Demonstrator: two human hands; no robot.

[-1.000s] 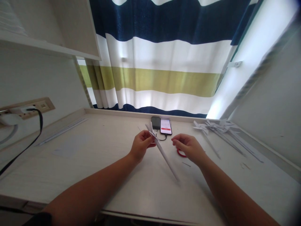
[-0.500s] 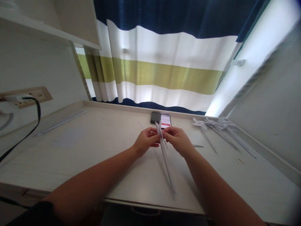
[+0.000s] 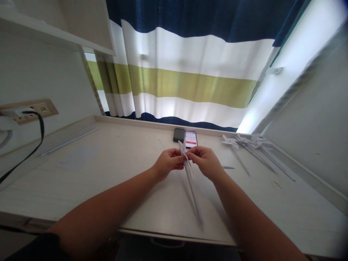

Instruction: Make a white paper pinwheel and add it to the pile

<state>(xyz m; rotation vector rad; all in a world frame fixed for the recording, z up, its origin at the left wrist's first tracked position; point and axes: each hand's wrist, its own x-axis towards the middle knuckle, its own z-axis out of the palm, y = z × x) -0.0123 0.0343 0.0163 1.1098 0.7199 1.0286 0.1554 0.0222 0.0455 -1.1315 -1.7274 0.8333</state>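
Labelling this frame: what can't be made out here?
Head view:
- Top of the paper stick: covered by the left hand and right hand.
- Phone screen: blurred.
- Paper pile: pieces too small to count.
- Wall socket: plug cut off by the left edge.

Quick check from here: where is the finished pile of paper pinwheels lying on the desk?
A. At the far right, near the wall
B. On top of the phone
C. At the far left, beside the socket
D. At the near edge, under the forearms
A: the paper pinwheels lie in a heap at the desk's far right, near the wall, apart from the phone.
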